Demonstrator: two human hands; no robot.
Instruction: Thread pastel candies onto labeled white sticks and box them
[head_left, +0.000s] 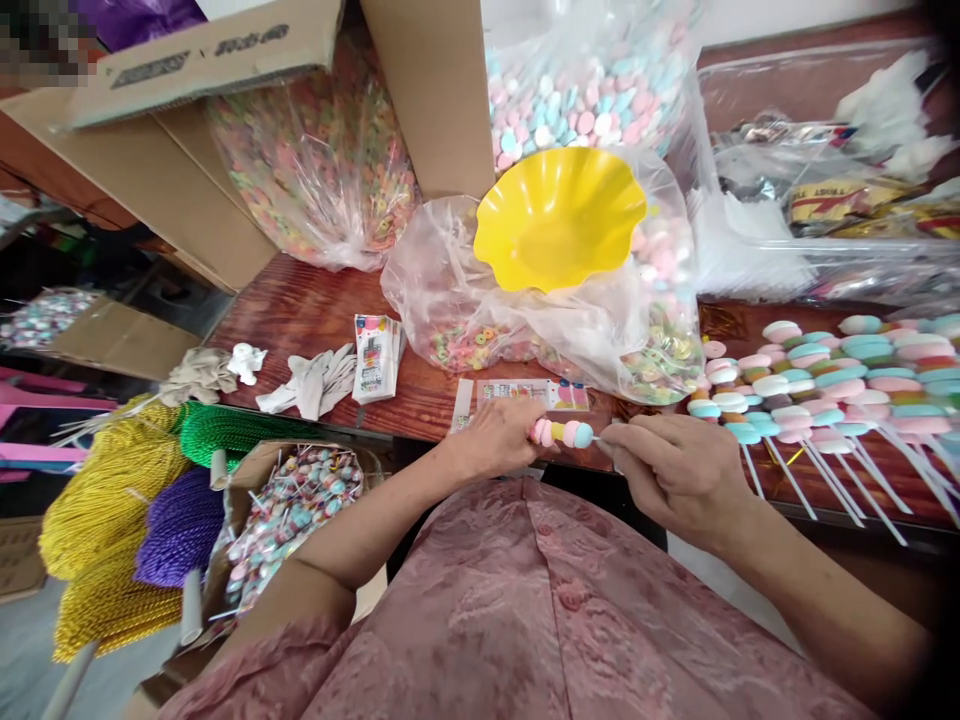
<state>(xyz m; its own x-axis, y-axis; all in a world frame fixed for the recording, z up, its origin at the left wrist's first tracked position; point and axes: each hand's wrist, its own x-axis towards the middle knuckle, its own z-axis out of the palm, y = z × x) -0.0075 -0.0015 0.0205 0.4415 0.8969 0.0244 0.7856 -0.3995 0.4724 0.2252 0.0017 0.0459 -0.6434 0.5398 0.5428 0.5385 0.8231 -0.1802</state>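
Observation:
Close to my body, at the table's front edge, is a candy skewer (pixel 576 435) of pink, yellow and blue pieces lined up on a thin white stick. My left hand (pixel 495 437) is closed round its left end. The fingers of my right hand (pixel 671 470) pinch the stick just past the blue piece at the right end. Just beyond my left hand a printed wrapper (pixel 566 394) lies flat on the table. Many finished-looking candy skewers (pixel 817 385) are piled to the right, their white sticks pointing toward me.
A yellow scalloped bowl (pixel 559 215) rests on plastic bags of candy (pixel 465 335). Behind stands an open carton (pixel 442 100). Wrapper stack (pixel 375 360) and white gloves (pixel 315 383) lie left. A carton of wrapped candies (pixel 300 510) and coloured cord bundles (pixel 112 490) stand below. A clear bin (pixel 825 245) is back right.

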